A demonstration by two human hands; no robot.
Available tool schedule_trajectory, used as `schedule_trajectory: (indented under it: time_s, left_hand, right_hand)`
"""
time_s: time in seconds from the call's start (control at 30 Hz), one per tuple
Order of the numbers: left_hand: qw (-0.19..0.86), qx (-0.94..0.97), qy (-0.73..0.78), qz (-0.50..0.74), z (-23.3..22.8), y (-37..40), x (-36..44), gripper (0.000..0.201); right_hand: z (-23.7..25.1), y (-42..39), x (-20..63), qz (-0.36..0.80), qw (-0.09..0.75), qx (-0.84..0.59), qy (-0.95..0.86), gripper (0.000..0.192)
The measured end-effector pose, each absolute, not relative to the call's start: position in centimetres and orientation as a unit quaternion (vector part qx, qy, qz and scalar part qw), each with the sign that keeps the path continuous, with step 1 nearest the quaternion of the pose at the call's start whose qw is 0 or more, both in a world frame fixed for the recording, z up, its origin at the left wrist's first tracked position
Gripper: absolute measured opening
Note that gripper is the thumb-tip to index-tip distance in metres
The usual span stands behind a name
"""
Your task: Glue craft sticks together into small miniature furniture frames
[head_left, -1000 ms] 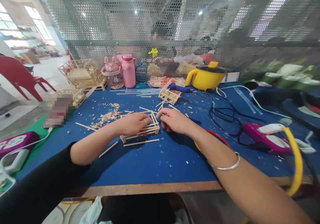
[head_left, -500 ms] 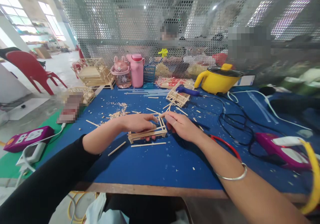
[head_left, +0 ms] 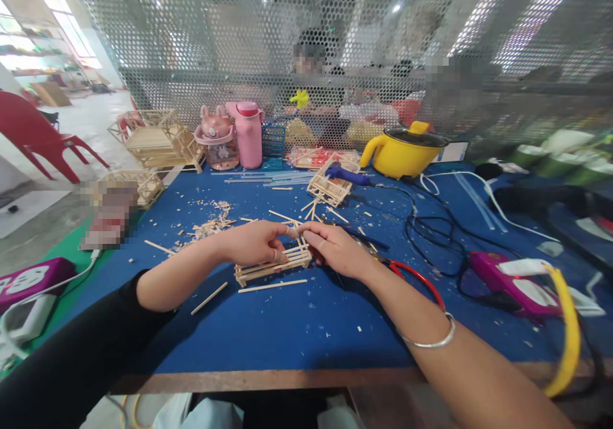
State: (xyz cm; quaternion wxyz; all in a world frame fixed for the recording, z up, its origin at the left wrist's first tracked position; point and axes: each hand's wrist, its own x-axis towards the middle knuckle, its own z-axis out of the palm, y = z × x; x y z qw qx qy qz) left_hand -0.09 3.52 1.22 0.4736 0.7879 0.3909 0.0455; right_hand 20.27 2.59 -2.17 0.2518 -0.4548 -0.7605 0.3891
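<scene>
A small frame of thin wooden sticks stands on the blue table top. My left hand lies over its top and grips it. My right hand rests against the frame's right end, its fingertips pinched at the top corner and touching the left hand's fingertips. Whether a loose stick is between the fingers I cannot tell. A loose stick lies just in front of the frame, another stick to the left.
Wood chips lie behind the left hand. Finished stick models, two pink bottles, a yellow pot, another stick frame, black cables, red-handled cutters and a purple tool stand around. People sit behind the mesh screen.
Both hands closed in on the frame's top right corner until their fingertips met. The frame stayed in place under the left hand; the head view swayed.
</scene>
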Motion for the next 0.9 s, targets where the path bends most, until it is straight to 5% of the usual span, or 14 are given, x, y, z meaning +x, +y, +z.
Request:
schedule_trajectory:
  time_s: [0.17,0.43,0.6,0.7,0.9]
  left_hand:
    - [0.503,0.769,0.39,0.062,0.7,3.5,-0.3,0.056]
    - [0.499,0.775,0.379,0.084,-0.3,3.5,-0.4,0.082]
    - [0.391,0.828,0.389,0.097,1.0,3.0,-1.2,0.065]
    - [0.285,0.806,0.47,0.217,2.1,0.7,-2.9,0.045]
    - [0.174,0.615,0.669,0.38,-1.1,-6.3,-4.8,0.044]
  right_hand:
    - [-1.3,2.3,20.5,0.274,0.265,-0.45,-0.808,0.028]
    - [-1.0,1.9,20.1,0.164,0.132,-0.387,-0.898,0.026]
    - [-1.2,2.1,19.7,0.196,0.134,-0.398,-0.886,0.025]
    - [-1.2,2.1,19.4,0.222,0.146,-0.411,-0.872,0.023]
    - [-0.9,2.2,18.7,0.265,0.147,-0.464,-0.832,0.021]
